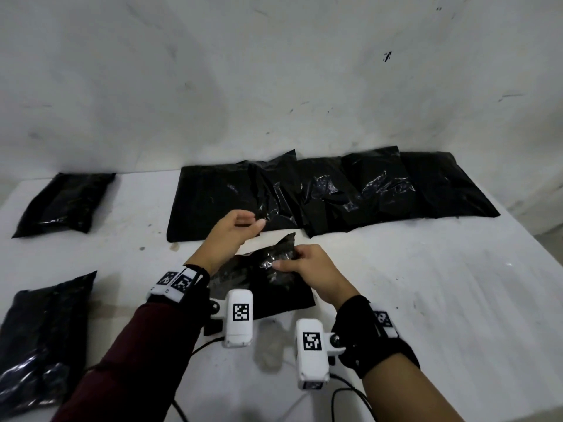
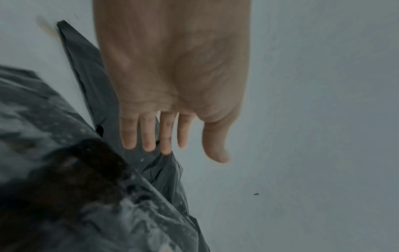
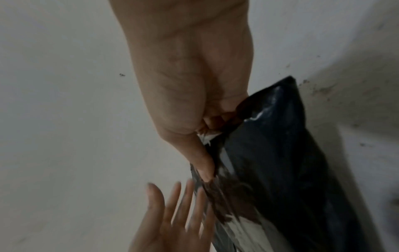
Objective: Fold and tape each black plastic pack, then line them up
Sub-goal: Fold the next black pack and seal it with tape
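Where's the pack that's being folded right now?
In the head view the pack lies at table centre, just in front of the back row of packs, pinched by the right hand, the left hand open above it.

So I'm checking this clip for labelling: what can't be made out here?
- Tape: none made out in any view; clear film near the right hand is blurred in the right wrist view.
- Pack: its near edge is hidden by the wrist cameras in the head view.
- Left hand: motion-blurred in its wrist view; contact with the pack unclear.
- Near-left pack: cut off by the head view's edge.
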{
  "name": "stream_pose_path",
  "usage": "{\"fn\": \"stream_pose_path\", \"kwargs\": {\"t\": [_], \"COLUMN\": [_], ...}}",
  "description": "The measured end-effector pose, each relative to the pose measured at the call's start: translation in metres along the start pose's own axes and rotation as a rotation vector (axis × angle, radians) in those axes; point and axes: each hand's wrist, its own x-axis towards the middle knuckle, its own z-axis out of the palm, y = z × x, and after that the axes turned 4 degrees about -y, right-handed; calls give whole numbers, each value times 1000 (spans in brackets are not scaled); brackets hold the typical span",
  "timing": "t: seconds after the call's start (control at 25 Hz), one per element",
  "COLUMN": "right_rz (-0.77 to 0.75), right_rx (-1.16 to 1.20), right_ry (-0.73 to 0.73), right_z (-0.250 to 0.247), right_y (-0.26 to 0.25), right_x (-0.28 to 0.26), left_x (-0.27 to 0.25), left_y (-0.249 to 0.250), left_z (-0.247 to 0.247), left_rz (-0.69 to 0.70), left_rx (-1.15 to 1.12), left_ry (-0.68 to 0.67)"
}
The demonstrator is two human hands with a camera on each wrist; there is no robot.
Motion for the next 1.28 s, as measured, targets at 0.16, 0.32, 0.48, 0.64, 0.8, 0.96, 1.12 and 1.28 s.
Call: {"fn": "stream_pose_path", "kwargs": {"t": [0.16,0.32,0.48,0.64,0.8,0.96,1.12,1.28], "right_rz": [-41,-133,-154,-171,-192,-227,-192,-2], "right_rx": [97,182,287,360,399,519,564,472], "right_ry": [-16,8,19,-2,1,16,-3,61], "right_z": [-1,-11,-16,-20,-27,-43,-55,-59], "right_y": [-6,-15,-10,-5,-2,3,21,36], "right_x": [-2,-3,-6,-10,-15,-19,-22,-29], "left_x": [-32,-69,-79,-83,-79,-72,-71,-73], "left_y": [-29,-48,-46,-30,-26,-22,-11,-18], "left_z": [-17,-11,6,21,36,47,54,53], "left_rz": [-41,-26,-315,-599,-642,-530,-332,-211], "left_rx": [77,73,-311,-693,-1018,-1158,-1196,-1110], "left_ry": [336,575,563,189,112,168,166,111]}}
